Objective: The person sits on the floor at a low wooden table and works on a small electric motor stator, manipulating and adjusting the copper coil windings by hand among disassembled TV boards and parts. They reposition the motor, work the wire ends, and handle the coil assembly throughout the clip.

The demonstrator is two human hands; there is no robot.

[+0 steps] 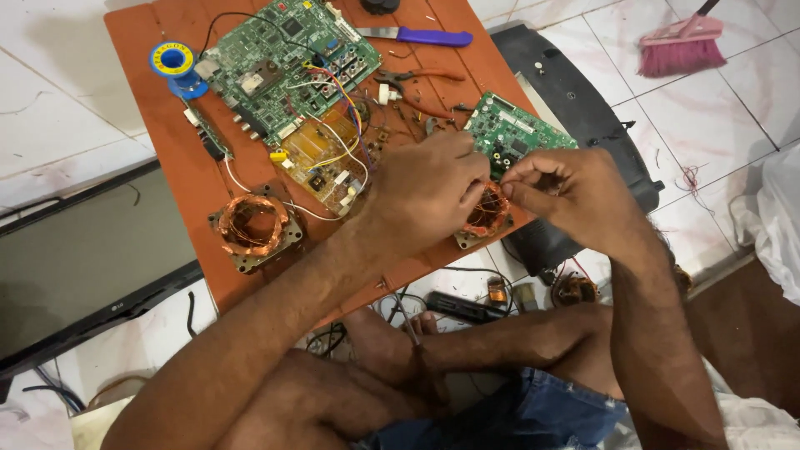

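A copper-wound motor stator (pixel 486 215) sits near the front right edge of the orange wooden board (pixel 179 158). My left hand (pixel 425 190) lies over its left side and grips it. My right hand (pixel 562 190) pinches at the copper winding on its right side, fingers closed on a thin wire too small to see. A second copper-wound stator (pixel 254 227) rests untouched on the board to the left. A small green circuit board (pixel 515 137) lies just beyond my hands.
A large green circuit board (pixel 287 62) with a yellow board (pixel 321 158) and coloured wires fills the far side. A blue solder spool (pixel 172 60), purple-handled knife (pixel 421 36), pliers (pixel 417 77), flat screen (pixel 79 258), black plastic cover (pixel 575 100) and pink broom (pixel 679 46) surround the board.
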